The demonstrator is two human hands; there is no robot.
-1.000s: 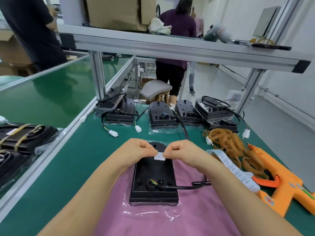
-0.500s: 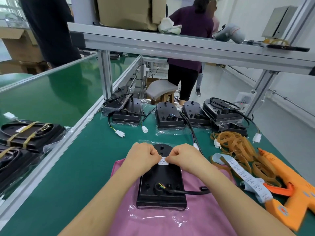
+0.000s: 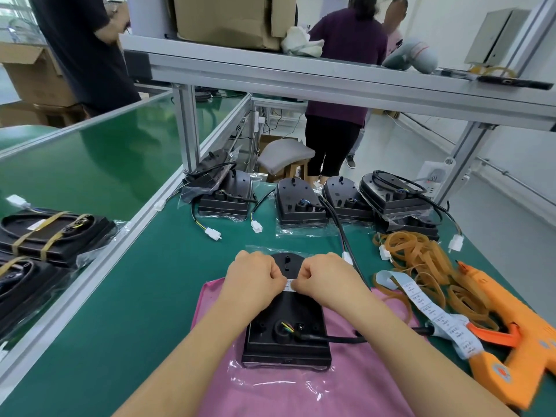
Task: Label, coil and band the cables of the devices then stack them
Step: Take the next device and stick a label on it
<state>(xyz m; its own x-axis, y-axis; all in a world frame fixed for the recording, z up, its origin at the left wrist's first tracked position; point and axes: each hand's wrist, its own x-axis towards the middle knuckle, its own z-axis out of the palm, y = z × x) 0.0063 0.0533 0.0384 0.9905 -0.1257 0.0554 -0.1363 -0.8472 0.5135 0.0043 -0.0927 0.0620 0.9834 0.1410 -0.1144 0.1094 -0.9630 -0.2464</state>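
A black device [image 3: 285,335] lies face down in a clear bag on a pink cloth [image 3: 355,368]. Its black cable [image 3: 340,339] runs off to the right. Above it, my left hand [image 3: 255,281] and my right hand [image 3: 323,279] pinch a small white label [image 3: 289,285] between them, knuckles close together. A strip of white labels [image 3: 433,314] trails to the right. Brown rubber bands [image 3: 421,260] lie in a heap beyond it. Several more black devices [image 3: 301,206] with loose cables line the far edge of the green table [image 3: 135,296].
An orange glue gun [image 3: 517,332] lies at the right edge. Banded devices [image 3: 51,233] sit on the left conveyor behind an aluminium rail [image 3: 99,266]. A metal shelf frame [image 3: 331,82] spans overhead. People stand beyond the table near a stool [image 3: 284,155].
The camera view has shifted, so the bench sits lower and further right in frame. Both hands stay together over the device, still pinching the label.
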